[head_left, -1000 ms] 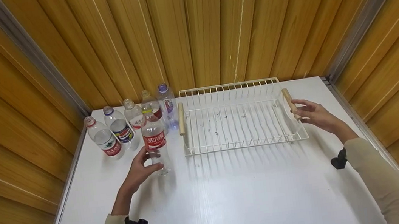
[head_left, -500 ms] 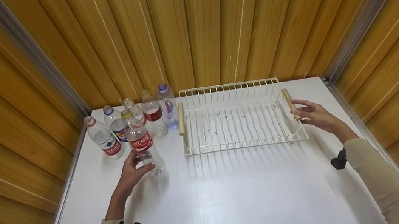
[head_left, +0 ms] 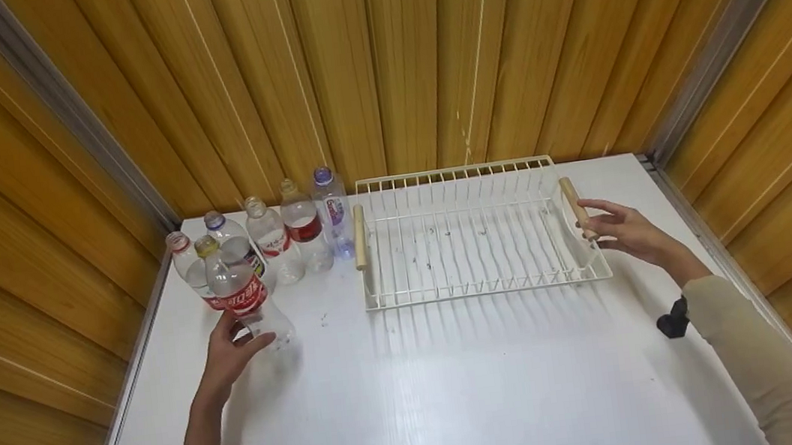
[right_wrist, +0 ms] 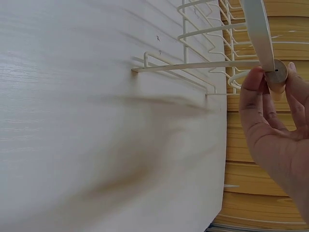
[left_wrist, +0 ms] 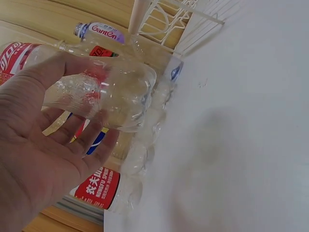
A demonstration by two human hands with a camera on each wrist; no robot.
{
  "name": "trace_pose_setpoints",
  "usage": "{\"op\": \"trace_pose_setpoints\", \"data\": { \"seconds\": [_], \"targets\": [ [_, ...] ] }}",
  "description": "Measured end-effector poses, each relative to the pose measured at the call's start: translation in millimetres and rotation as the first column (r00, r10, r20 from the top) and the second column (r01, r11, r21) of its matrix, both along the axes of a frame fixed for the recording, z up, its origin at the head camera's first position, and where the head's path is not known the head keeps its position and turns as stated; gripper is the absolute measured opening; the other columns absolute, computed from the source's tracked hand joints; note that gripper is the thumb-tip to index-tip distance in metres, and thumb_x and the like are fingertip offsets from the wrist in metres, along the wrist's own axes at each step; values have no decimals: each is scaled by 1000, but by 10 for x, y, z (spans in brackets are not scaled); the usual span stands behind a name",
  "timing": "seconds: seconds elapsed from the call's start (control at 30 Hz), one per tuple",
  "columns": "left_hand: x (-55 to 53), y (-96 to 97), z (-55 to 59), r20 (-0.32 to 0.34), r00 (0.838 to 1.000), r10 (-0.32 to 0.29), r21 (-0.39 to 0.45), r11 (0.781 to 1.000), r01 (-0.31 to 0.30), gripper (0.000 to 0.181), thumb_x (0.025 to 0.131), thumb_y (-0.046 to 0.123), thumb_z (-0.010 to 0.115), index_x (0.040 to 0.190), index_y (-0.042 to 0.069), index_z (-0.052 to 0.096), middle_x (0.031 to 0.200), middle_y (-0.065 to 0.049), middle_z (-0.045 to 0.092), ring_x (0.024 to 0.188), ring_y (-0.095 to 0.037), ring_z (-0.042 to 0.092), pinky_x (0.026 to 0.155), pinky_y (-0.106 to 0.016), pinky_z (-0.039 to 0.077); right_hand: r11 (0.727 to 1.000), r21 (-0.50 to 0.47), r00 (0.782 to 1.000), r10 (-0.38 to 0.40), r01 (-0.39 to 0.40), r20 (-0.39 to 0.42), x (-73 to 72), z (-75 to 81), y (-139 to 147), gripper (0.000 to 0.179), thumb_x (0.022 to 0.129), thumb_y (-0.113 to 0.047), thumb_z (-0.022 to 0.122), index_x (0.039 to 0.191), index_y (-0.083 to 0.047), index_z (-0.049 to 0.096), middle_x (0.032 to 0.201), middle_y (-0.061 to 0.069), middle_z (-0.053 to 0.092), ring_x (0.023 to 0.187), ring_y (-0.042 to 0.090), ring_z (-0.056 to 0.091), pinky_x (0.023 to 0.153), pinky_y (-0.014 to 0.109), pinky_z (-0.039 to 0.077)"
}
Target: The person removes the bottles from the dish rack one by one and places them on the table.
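Note:
My left hand (head_left: 227, 353) grips the lower half of a clear plastic bottle (head_left: 245, 294) with a red label and a yellow neck ring. The left wrist view has the bottle's base (left_wrist: 128, 94) raised above the table, thumb on one side and fingers on the other. It overlaps the red-ringed water bottle (head_left: 193, 266) in the head view. At the right, my right hand (head_left: 627, 228) pinches the wooden handle (head_left: 575, 204) of a white wire dish rack (head_left: 487, 288). Thumb and fingers close round the handle's end (right_wrist: 276, 75) in the right wrist view.
Behind the held bottle stand several uncapped bottles in a row, among them a Pepsi-type bottle (head_left: 236, 242), a red-and-white labelled one (head_left: 274, 241), a dark-red labelled one (head_left: 305, 230) and a purple-ringed one (head_left: 334, 211). Wooden panels (head_left: 414, 61) wall in the white table (head_left: 463, 396).
My left hand has carried the red-labelled bottle leftward, uncovering the bottles at the back and partly covering the leftmost one. My right hand stays on the rack's handle.

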State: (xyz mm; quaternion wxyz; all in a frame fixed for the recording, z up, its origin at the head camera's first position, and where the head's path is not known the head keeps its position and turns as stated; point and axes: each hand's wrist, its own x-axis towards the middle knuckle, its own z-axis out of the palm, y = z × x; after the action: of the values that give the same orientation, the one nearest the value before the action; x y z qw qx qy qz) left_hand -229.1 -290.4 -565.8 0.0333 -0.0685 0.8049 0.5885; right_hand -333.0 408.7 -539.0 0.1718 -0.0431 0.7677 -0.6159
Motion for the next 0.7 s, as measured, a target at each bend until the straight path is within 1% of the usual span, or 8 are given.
{"op": "trace_pose_setpoints", "data": {
  "seconds": [0.13, 0.23, 0.3, 0.4, 0.47, 0.53, 0.6, 0.7],
  "targets": [
    [-11, -106, -27, -11, 1000, 26, -11, 1000, -26, 88, 87, 14, 81, 159, 13, 30, 152, -13, 45, 136, -26, 46, 95, -8, 46, 999, 37, 1000, -15, 15, -5, 27, -2, 13, 64, 106, -25, 57, 162, -15, 29, 119, -15, 67, 106, 2, 62, 89, 22, 55],
    [-5, -180, -49, -8, 998, 55, -14, 998, -55, 92, 86, 14, 82, 161, 13, 28, 155, -12, 42, 139, -27, 44, 96, -9, 46, 998, 55, 1000, -19, 19, 2, 41, -4, 24, 65, 106, -28, 57, 162, -16, 27, 121, -15, 65, 106, 3, 62, 89, 22, 55],
    [2, -238, -74, 3, 997, 77, -22, 997, -77, 93, 87, 13, 82, 162, 13, 27, 159, -11, 40, 141, -25, 42, 102, -14, 47, 998, 64, 1000, -17, 17, 6, 38, 0, 32, 66, 106, -29, 57, 163, -18, 27, 124, -14, 65, 107, 4, 61, 90, 23, 54],
    [21, -334, -121, -2, 993, 115, -24, 993, -115, 93, 87, 11, 81, 162, 14, 27, 161, -10, 39, 142, -25, 41, 114, -30, 45, 998, 65, 1000, -8, 8, 2, 21, -1, 40, 65, 106, -29, 56, 163, -18, 26, 124, -15, 66, 107, 4, 62, 89, 23, 54],
    [31, -407, -159, -8, 989, 145, -31, 989, -145, 92, 86, 9, 81, 161, 13, 28, 161, -11, 39, 143, -26, 40, 117, -39, 42, 998, 60, 1000, -4, 4, -4, 9, -12, 44, 64, 107, -28, 55, 163, -18, 26, 125, -16, 67, 106, 4, 62, 89, 24, 54],
    [53, -475, -194, -11, 983, 184, -45, 982, -185, 92, 85, 7, 82, 161, 12, 29, 161, -13, 39, 142, -30, 41, 114, -37, 46, 999, 43, 1000, -3, 4, -13, 5, -24, 38, 63, 107, -26, 55, 162, -17, 27, 123, -17, 68, 104, 4, 63, 88, 24, 54],
    [75, -540, -228, 1, 972, 236, -71, 969, -235, 90, 85, 6, 81, 160, 10, 31, 160, -15, 40, 142, -33, 42, 104, -27, 51, 999, 38, 1000, 4, -3, -19, 2, -38, 37, 62, 107, -26, 54, 162, -17, 28, 123, -17, 68, 105, 4, 63, 88, 24, 54],
    [113, -613, -274, 32, 950, 311, -101, 947, -306, 88, 84, 4, 80, 159, 9, 33, 159, -18, 42, 141, -36, 43, 90, -19, 47, 999, 47, 1000, 8, -7, -15, 4, -45, 34, 62, 107, -27, 55, 162, -18, 28, 124, -16, 68, 105, 5, 63, 89, 25, 54]
  ]
}}
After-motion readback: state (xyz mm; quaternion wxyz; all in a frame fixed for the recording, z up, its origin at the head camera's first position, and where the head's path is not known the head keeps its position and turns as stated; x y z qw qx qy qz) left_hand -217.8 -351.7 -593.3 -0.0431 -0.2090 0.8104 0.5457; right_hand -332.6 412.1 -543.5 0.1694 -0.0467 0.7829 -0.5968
